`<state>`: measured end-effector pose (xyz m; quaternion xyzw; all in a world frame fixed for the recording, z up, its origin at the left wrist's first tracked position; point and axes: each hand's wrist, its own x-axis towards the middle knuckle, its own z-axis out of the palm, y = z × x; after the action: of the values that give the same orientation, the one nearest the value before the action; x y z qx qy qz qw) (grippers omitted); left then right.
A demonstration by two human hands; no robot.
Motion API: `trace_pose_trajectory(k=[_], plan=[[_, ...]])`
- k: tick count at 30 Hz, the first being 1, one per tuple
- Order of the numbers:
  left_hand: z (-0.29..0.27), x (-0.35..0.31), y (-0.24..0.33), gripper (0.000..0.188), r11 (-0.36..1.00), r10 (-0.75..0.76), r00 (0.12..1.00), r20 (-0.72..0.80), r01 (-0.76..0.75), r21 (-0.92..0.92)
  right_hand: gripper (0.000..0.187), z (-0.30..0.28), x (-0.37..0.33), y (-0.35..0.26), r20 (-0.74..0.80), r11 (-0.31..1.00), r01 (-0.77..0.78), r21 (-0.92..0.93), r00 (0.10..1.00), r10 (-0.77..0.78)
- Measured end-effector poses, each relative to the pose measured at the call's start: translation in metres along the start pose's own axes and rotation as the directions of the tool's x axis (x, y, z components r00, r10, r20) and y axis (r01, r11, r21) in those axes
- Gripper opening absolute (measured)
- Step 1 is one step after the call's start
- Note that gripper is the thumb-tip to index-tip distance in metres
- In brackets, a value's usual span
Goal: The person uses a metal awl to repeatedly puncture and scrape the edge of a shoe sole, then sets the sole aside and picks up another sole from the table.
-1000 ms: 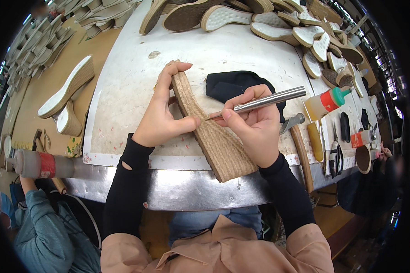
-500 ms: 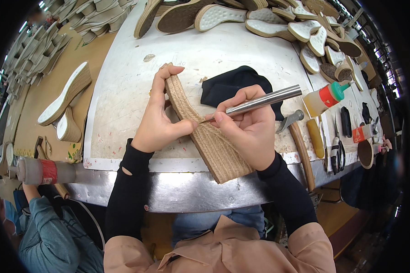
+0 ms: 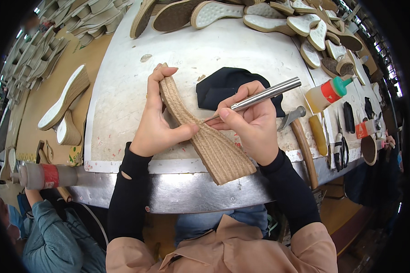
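A wedge shoe sole (image 3: 218, 148) covered in braided tan jute stands on its edge near the front of the table, its side facing up at me. My left hand (image 3: 157, 120) grips its narrow toe part, fingers over the far end and thumb pressed on the braid. In my right hand (image 3: 253, 120) is an awl (image 3: 269, 93) with a thick metal handle and a thin tip. That tip meets the braid, or nearly so, just right of my left thumb. A dark folded cloth (image 3: 225, 84) lies behind my right hand.
To the right lie a hammer (image 3: 300, 141), a yellow-handled tool (image 3: 318, 134), scissors (image 3: 340, 148) and a glue bottle (image 3: 328, 94). Many wedge soles (image 3: 218, 16) pile up at the back. At left are loose wedges (image 3: 68, 98), another bottle (image 3: 48, 176) and a person's sleeve (image 3: 54, 232).
The awl's tip has shifted slightly right and back along the braid, and my right hand has moved a little away from the sole. My left hand keeps its grip.
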<state>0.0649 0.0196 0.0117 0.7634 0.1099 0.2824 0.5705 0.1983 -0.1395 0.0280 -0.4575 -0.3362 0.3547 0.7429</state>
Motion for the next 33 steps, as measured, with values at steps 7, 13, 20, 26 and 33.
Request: trace_pose_trajectory(k=[7,13,20,26,33], plan=[[0.003,-0.001,0.000,0.095,0.999,0.032,0.999,-0.021,-0.031,0.028,0.031,0.002,-0.002,0.001,-0.008,0.999,0.027,-0.029,1.000,-0.028],[0.008,-0.004,0.001,0.087,1.000,0.030,0.996,-0.087,-0.031,-0.005,0.030,0.006,0.000,-0.004,-0.052,0.998,-0.066,-0.014,0.997,0.065],[0.013,-0.004,0.003,0.089,0.999,0.000,0.999,-0.047,-0.001,-0.034,0.029,-0.005,0.007,-0.005,-0.070,0.959,-0.248,0.139,0.963,0.260],[0.010,-0.004,-0.003,0.094,0.997,0.057,0.998,-0.020,-0.055,0.057,0.031,0.000,-0.002,-0.004,-0.101,0.988,-0.122,0.092,0.986,0.131],[0.009,0.000,0.018,0.042,0.844,0.305,0.949,0.076,-0.306,0.441,0.032,0.000,-0.006,0.001,-0.064,0.999,-0.028,0.039,0.997,0.031]])
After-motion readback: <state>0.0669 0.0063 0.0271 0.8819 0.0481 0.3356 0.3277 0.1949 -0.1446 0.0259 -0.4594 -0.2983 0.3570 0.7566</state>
